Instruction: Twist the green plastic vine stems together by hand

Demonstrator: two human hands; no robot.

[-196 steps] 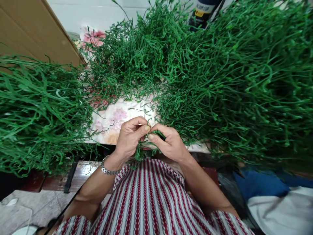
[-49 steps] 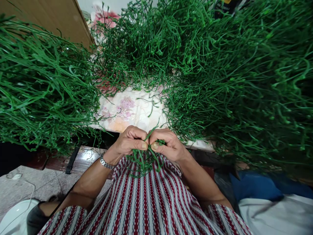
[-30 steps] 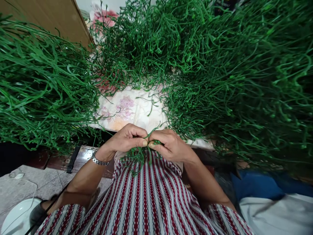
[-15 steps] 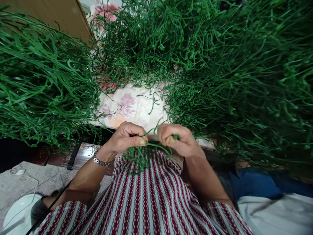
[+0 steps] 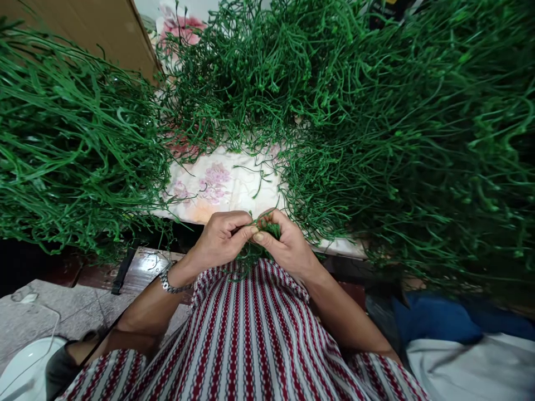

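Observation:
My left hand [image 5: 228,236] and my right hand [image 5: 284,239] meet above my lap, thumbs and fingertips pinched close together. Between them are green artificial plant stems [image 5: 271,228], thin and plastic-looking, partly hidden by the fingers. More of this green strand bundle [image 5: 246,262] hangs below the hands against the striped garment [image 5: 254,334]. A flowered cloth [image 5: 242,189] lies just beyond the hands, with a few loose stems [image 5: 261,181] on it.
Large heaps of the same green stems lie on the left [image 5: 75,150], at the back and on the right [image 5: 376,145]. A cardboard box [image 5: 87,33] stands back left. A white round object [image 5: 31,362] is low left; blue cloth [image 5: 434,317] lies low right.
My hands were apart with strands stretched between them. The right hand has moved left, and its fingertips now meet the left hand's. The hanging strands are drawn up and less visible.

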